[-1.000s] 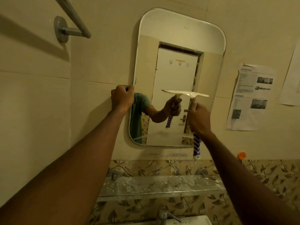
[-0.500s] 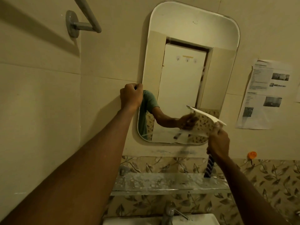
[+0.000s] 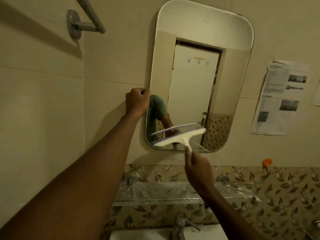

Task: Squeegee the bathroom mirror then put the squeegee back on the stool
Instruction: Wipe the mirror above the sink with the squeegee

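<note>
A tall rounded mirror (image 3: 199, 32) hangs on the beige tiled wall. My left hand (image 3: 137, 102) grips the mirror's left edge about halfway up. My right hand (image 3: 199, 168) is closed around the handle of a white squeegee (image 3: 180, 137), below the mirror's bottom edge. The squeegee's blade is tilted, left end low, in front of the mirror's lower part. It looks lifted off the glass, and its reflection shows just above it. The stool is out of view.
A glass shelf (image 3: 164, 191) runs under the mirror, with a tap (image 3: 180, 226) and white basin (image 3: 155, 234) below. A grey towel rail (image 3: 86, 23) juts from the upper left wall. Printed papers (image 3: 280, 97) and an orange hook (image 3: 267, 161) are on the right wall.
The squeegee went down the mirror from about mid-height to its bottom, shifted left and tilted. My right hand dropped below the mirror's edge. My left hand kept its hold.
</note>
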